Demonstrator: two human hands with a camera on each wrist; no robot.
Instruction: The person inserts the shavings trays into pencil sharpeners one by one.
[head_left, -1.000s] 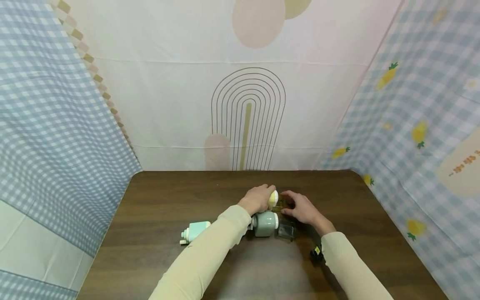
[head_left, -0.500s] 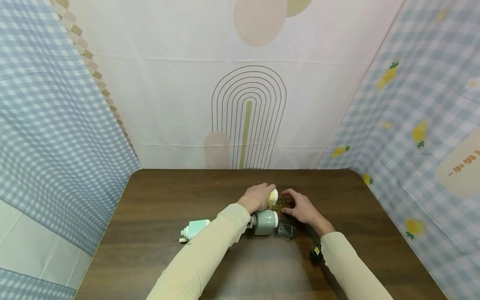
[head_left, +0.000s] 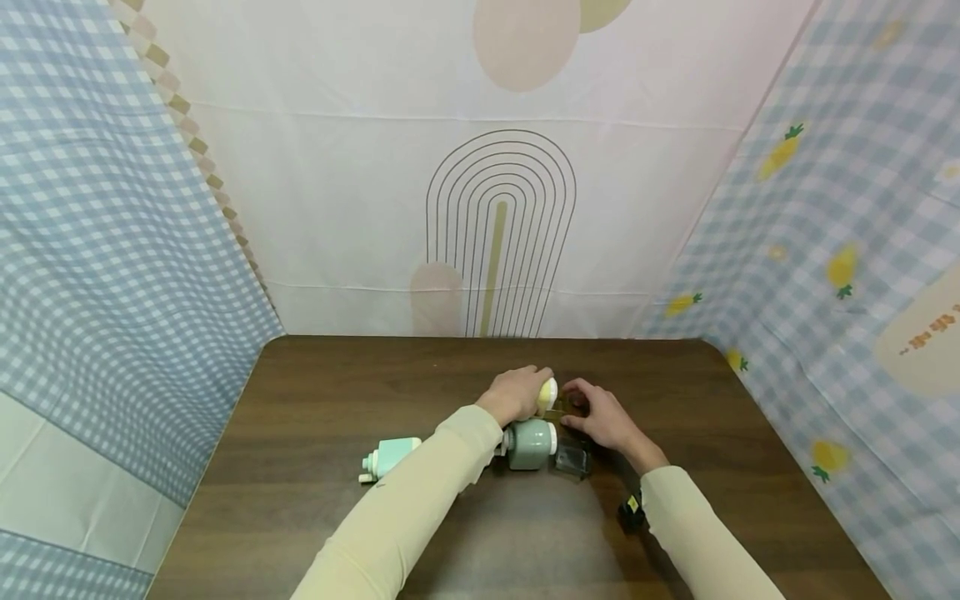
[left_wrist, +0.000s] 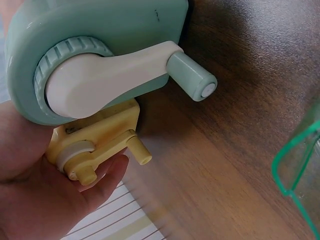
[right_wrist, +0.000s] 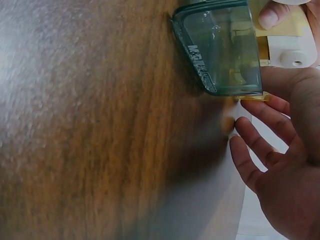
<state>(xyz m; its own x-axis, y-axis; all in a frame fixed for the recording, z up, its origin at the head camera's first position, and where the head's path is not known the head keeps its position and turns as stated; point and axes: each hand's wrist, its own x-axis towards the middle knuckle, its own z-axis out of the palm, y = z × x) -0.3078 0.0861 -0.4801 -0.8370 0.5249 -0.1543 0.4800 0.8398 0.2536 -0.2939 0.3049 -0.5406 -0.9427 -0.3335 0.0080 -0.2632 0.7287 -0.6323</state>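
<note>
My left hand (head_left: 516, 393) grips a small yellow crank sharpener (head_left: 547, 397) near the middle of the brown table (head_left: 337, 400). In the left wrist view the yellow sharpener (left_wrist: 95, 145) lies in my palm, against a larger green sharpener (left_wrist: 100, 55) with a white crank. My right hand (head_left: 602, 414) faces it from the right. Its thumb and fingers pinch a small amber clear drawer (head_left: 558, 409) at the yellow sharpener's end. In the right wrist view only the amber drawer's edge (right_wrist: 251, 98) shows, beside my right hand (right_wrist: 280, 165).
The green sharpener (head_left: 529, 444) lies on its side just in front of my hands, with a clear greenish drawer (head_left: 572, 460) next to it. A mint sharpener (head_left: 390, 457) lies to the left. A small black object (head_left: 632, 512) sits by my right sleeve. Cloth walls enclose the table.
Both hands stay at the yellow sharpener with the same hold. Only the head view has shifted slightly.
</note>
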